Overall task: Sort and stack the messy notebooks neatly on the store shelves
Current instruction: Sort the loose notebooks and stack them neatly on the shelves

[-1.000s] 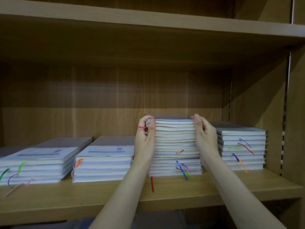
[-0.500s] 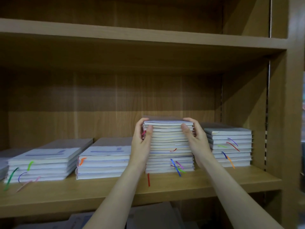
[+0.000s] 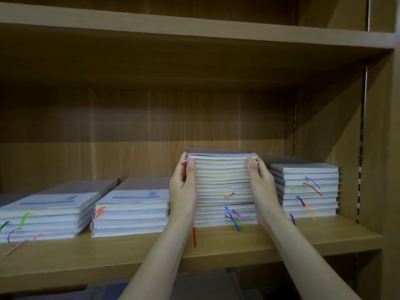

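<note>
Tall notebook stack [image 3: 224, 187] on shelf [image 3: 134, 250], third pile from left. Left hand [image 3: 184, 189] and right hand [image 3: 260, 187] clasp its sides, thumbs across front edges. Best: squeeze evenly, tap edges flush, keep ribbon bookmarks [image 3: 234, 217] untrapped.

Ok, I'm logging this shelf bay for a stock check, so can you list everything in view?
Tall notebook stack: one, pale page edges with a grey top cover, middle of the shelf, held between both hands.
Right notebook stack: one, grey cover, lower, just right of the tall one.
Left notebook stacks: two in full view, white-labelled covers, lower still; a third may be cut off at the frame's left edge.
Ribbon bookmarks: many, red, blue, green, orange, purple, pink, hanging from the page edges.
Wooden shelf: brown, another board above.
Items below the shelf: dim, unclear.
Left hand: grips the tall stack's left side.
Right hand: grips its right side.
</note>
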Motion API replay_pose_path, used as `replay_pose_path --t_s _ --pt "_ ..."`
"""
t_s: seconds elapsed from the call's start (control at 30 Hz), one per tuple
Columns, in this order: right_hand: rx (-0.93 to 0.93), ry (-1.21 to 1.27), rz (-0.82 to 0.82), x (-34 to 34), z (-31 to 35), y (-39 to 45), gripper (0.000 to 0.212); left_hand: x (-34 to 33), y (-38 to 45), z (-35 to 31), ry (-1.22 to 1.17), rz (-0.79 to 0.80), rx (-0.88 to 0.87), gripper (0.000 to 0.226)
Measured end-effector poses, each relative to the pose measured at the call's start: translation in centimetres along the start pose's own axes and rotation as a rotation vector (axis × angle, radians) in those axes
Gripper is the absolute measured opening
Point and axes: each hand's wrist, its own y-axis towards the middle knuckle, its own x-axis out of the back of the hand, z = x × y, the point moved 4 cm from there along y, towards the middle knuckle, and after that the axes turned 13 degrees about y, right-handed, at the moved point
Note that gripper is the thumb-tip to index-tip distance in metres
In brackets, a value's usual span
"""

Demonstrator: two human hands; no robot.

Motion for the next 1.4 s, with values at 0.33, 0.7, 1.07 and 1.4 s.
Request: replay_pose_path --t_s 0.33,0.7,1.07,1.4 --pt "0.014 -0.051 -0.011 0.3 -0.5 0.3 0.051 0.3 0.1 0.3 -0.101 -0.045 0.046 0.045" --pt "0.012 -0.067 -0.004 0.2 0.2 -1.1 0.039 1.4 -1.3 0.2 0.011 0.075 -0.001 0.041" --pt "0.020 -0.019 -0.027 0.3 0.8 -0.8 0.051 1.2 -1.0 -0.8 0.085 0.053 -0.044 0.048" --pt "-0.025 -0.034 -0.003 0.7 1.2 -0.7 0.055 1.8 0.2 -1.0 0.085 0.066 0.029 0.039"
